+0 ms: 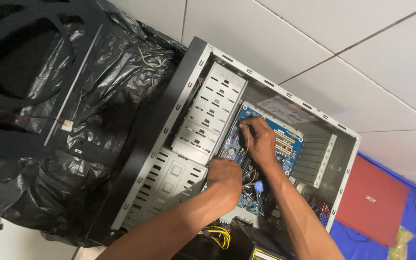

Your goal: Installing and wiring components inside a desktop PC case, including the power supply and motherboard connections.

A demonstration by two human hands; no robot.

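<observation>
Right hand [258, 137] fingers pinch a thin wire [246, 144] over the blue motherboard [285, 144] (left hand [225, 175] curled, fingers hidden).

Both bare forearms enter from the bottom edge and run upward, converging toward the middle. The left hand [225, 175] is closed into a loose fist, knuckles up, its back facing the camera and the wrist roughly straight. The right hand [258, 139] reaches farther forward, palm down, fingers [245, 124] bent and drawn together at the tips as if pinching. The two hands sit close together, the right just beyond the left, without clearly touching.
</observation>
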